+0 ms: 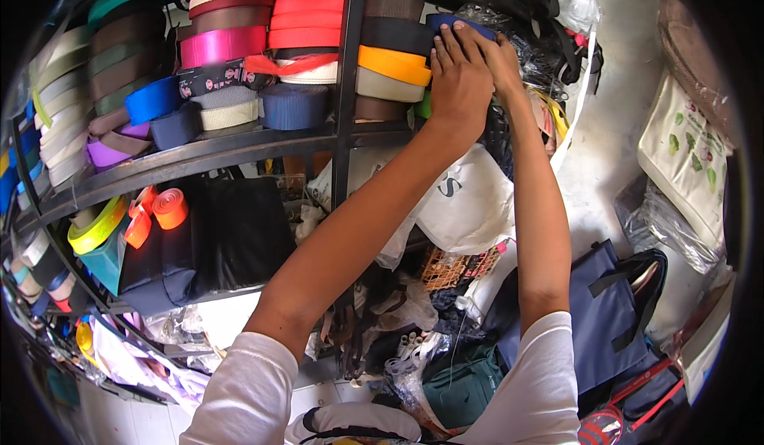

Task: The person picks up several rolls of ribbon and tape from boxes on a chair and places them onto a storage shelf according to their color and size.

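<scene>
Both arms reach up to a stack of webbing rolls at the right end of the upper shelf. My left hand (461,83) lies against the right side of this stack, its fingers stretched upward. Close beside and partly behind it is my right hand (500,65), with its fingers extended towards a dark blue roll (442,20) on top. Some fingertips and the rolls under my hands are hidden. To the left in the stack show a black roll (390,36), a yellow roll (393,64), a beige roll (388,85) and a brown roll (379,109).
A black metal upright (347,71) divides the shelf. Left of it stand red rolls (306,17) and a navy roll (294,106). Below are orange rolls (169,208), a white plastic bag (469,210) and an orange basket (454,270). A navy bag (585,318) stands lower right.
</scene>
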`<state>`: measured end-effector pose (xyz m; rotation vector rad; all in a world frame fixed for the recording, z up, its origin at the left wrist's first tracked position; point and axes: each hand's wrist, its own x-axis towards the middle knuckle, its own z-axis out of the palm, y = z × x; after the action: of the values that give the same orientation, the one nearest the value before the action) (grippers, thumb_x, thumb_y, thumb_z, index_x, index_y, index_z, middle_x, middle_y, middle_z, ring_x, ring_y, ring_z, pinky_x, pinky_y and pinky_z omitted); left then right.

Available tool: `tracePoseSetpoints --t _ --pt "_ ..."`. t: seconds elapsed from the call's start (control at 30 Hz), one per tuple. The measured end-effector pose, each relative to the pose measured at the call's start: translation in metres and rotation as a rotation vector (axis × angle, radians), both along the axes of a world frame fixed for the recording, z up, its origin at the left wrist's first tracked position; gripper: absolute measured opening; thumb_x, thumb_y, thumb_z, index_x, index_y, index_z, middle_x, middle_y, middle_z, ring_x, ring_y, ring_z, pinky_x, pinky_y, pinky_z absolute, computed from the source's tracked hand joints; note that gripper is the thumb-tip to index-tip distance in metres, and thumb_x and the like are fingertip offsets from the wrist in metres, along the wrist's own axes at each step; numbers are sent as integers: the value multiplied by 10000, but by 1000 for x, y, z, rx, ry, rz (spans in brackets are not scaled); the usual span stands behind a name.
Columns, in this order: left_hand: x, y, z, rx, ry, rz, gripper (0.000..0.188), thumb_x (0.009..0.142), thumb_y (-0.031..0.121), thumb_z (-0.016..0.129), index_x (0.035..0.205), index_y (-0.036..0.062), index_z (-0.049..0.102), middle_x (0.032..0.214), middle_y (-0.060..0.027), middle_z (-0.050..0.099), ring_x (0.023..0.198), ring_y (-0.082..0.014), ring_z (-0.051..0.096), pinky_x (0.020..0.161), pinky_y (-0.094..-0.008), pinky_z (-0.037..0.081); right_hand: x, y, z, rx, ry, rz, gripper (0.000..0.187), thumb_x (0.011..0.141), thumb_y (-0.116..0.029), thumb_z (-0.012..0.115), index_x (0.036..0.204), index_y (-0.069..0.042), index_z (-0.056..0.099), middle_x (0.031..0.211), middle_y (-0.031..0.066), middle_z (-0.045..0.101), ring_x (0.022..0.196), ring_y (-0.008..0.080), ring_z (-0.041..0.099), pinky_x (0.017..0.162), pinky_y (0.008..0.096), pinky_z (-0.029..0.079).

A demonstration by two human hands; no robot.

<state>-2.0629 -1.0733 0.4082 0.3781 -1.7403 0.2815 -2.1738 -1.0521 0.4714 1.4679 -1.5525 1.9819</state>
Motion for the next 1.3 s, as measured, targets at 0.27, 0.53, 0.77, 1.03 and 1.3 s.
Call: tracePoseSetpoints --t 0.27,0.53,0.77,1.03,1.3 --pt "-10 -9 -6 -114 112 131 892 696 -11 708 1369 -250 173 1376 -489 263 1301 -537 376 1103 -481 342 -2 -22 -5 -3 -16 213 890 672 -481 803 1199 170 500 1073 252 653 952 267 667 835 324 531" --pt "-9 -7 -8 -147 111 132 842 696 -18 683 1345 -265 207 1365 -494 274 1288 -541 388 1087 -485 360 -9 -32 -9 -20 -18 371 838 689 -473 806 1189 135 519 1071 224 655 933 254 663 835 312 524" --pt "-11 2 -21 -150 105 212 778 745 -5 653 1354 -243 231 1394 -449 288 1321 -504 375 1112 -479 326 17 -14 -10 -12 -92 375 799 725 -493 769 1180 127 551 1078 208 646 955 259 642 884 330 490" --pt "5 43 -49 -108 29 98 662 819 -10 554 1360 -222 237 1406 -419 292 1345 -499 329 1132 -479 288 -13 -13 -13 -229 -172 328 761 820 -540 681 1217 99 563 1242 193 577 1121 252 550 957 309 420" --pt "113 96 -99 280 141 -421 415 892 -4 551 1301 -38 492 1304 -215 564 1223 -339 549 1038 -398 402 84 72 -114 -778 -379 305 269 883 -150 646 1074 28 580 1029 87 590 941 152 563 853 277 437"
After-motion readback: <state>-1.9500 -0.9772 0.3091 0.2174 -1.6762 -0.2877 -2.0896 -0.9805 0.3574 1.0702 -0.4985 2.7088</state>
